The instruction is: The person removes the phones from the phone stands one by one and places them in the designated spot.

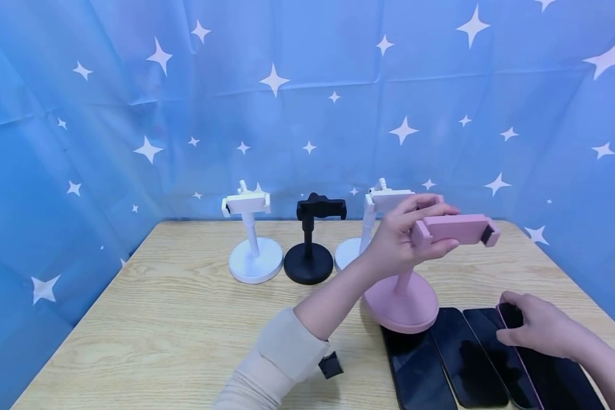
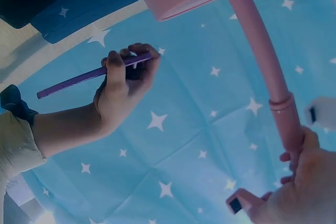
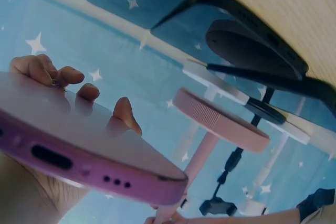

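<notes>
My left hand [image 1: 405,236] grips a pink phone stand [image 1: 402,307] just below its clamp, fingers curled round the upper part. The stand's round base appears raised off the table, in front of the dark phones. At the right, my right hand [image 1: 540,330] holds a phone with a pink-purple edge [image 1: 556,370], thumb on one side and fingers on the other. In the left wrist view this phone [image 2: 73,82] shows edge-on, off the table. Its charging port end [image 3: 79,166] is close up in the right wrist view.
Three dark phones [image 1: 468,359] lie side by side on the wooden table [image 1: 159,319]. Toward the back stand a white phone stand [image 1: 256,262], a black one [image 1: 308,265] and another white one [image 1: 348,253]. A blue starry curtain [image 1: 307,114] hangs behind.
</notes>
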Motion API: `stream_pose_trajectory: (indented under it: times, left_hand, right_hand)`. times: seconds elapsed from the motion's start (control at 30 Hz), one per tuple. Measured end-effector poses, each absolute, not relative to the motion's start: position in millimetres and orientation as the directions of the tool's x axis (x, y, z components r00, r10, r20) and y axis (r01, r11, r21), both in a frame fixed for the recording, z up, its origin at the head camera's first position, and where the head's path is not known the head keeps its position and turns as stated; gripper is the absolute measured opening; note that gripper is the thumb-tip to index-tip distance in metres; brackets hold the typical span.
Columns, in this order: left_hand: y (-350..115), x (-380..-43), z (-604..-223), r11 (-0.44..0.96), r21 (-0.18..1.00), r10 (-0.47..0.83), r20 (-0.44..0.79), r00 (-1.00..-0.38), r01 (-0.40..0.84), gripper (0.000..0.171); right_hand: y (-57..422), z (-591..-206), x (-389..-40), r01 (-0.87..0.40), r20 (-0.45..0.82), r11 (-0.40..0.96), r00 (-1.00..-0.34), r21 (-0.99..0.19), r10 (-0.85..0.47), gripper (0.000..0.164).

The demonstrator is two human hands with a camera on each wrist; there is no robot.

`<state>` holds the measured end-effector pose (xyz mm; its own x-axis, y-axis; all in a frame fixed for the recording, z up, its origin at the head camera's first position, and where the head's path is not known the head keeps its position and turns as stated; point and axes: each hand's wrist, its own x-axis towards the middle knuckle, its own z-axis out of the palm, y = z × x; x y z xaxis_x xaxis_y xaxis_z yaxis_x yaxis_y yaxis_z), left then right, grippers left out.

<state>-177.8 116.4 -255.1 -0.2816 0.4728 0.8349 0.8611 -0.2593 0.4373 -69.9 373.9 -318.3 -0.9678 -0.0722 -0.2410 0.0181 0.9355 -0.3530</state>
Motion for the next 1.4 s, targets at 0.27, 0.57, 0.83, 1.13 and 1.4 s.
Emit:
stream_pose_trajectory:
  times: [0.27,0.57,0.83,1.13,1.4]
  left_hand:
    - [145.6,-176.4,-251.6,-0.195,0.429,0.499,0.818,-0.287,0.882,0.039]
    - [172.5,-179.5,-253.3,-0.130,0.454,0.475,0.809,-0.346,0.882,0.039]
    - [189.6,-193.8,-261.7,-0.113,0.463,0.463,0.807,-0.365,0.879,0.039]
    - [205.3,-207.1,-271.7,-0.071,0.442,0.464,0.808,-0.363,0.894,0.038]
    - [216.7,-211.0,-277.0,-0.069,0.446,0.480,0.799,-0.362,0.892,0.040]
  right_hand:
    - [396.7,-327.6,-68.6,0.056,-0.291,0.942,-0.956,-0.332,-0.046,0.071]
    - [409.5,-332.1,-60.1,0.120,-0.316,0.907,-0.949,-0.405,-0.015,0.051]
    - [412.1,-332.7,-50.4,0.112,-0.311,0.824,-0.947,-0.555,-0.081,0.017]
    - [419.6,-337.2,-44.6,0.125,-0.327,0.792,-0.940,-0.598,-0.098,0.015]
    - [423.7,-343.7,-39.8,0.115,-0.323,0.759,-0.937,-0.641,-0.131,0.014]
